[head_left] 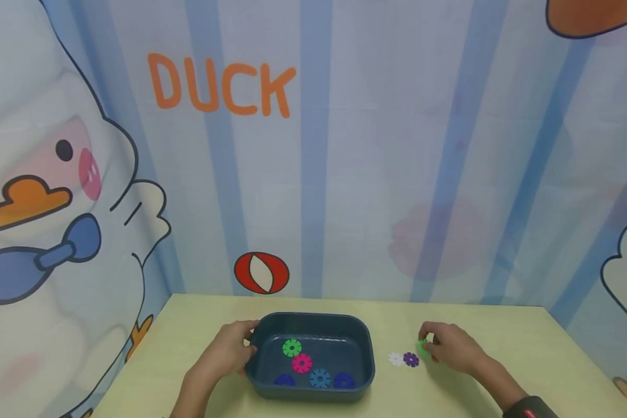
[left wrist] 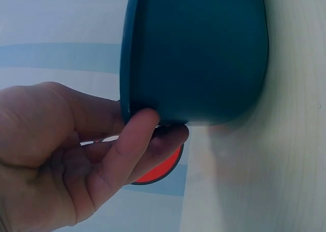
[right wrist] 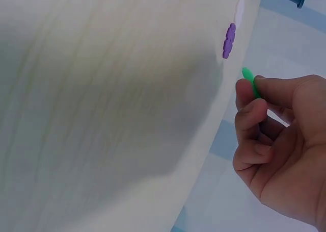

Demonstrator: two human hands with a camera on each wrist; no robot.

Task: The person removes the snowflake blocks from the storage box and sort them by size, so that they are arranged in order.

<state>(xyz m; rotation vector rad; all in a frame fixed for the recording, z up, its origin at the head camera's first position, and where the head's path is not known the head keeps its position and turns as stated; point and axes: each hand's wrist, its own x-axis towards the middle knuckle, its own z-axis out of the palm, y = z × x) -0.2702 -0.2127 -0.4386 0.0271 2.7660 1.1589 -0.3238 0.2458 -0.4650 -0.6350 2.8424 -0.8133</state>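
My left hand [head_left: 230,348] grips the left rim of the dark blue tub [head_left: 313,322], thumb over the edge and fingers [left wrist: 130,155] curled under the wall, as the left wrist view confirms. The tub sits on the table [head_left: 501,331] and holds a green snowflake disc [head_left: 291,348], a pink one [head_left: 301,363] and three blue ones [head_left: 319,378] along the near side.

My right hand [head_left: 451,347] pinches a bright green snowflake disc [right wrist: 250,81] between thumb and forefinger, the other fingers loosely curled. The disc is held edge-on just above the table, to the right of the tub. Just beside it lie a white disc [head_left: 395,359] and a purple disc [head_left: 411,359], touching or nearly so.

Assessment: the pinch covers only part of the disc, so I judge a firm, level hold is needed before moving it. Keeping the left hand steady on the rim should stop the tub sliding. Clearing the right wall with the disc raised avoids knocking it loose on the rim.
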